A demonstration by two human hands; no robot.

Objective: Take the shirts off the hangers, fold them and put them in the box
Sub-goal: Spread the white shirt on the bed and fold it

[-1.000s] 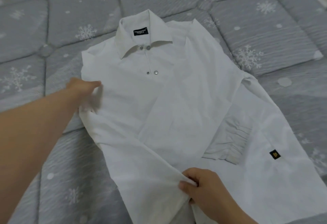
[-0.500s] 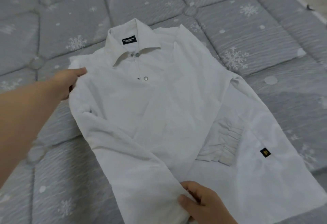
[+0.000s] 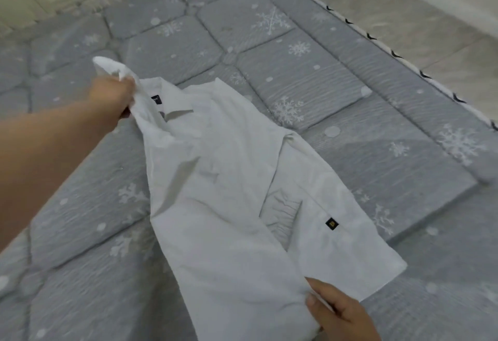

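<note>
White shirt (image 3: 229, 192) lying mid-frame on grey mattress (image 3: 310, 76), looking light, limp, crease-prone. Left hand (image 3: 113, 95) gripping bunched shoulder, upper left; right hand (image 3: 336, 311) pinching hem, bottom right. Seams, shoulders looking like best holds.

Soft, even indoor light – bright enough, with no glare and only faint shadows. The white shirt (image 3: 231, 179) reads slightly washed out, its creases shown as pale grey shading. Motion blur smears the raised sleeve end and the left hand (image 3: 113, 95). Wide-angle distortion bends the mattress (image 3: 310, 76) edge at upper right – corners look soft and grainy.
</note>
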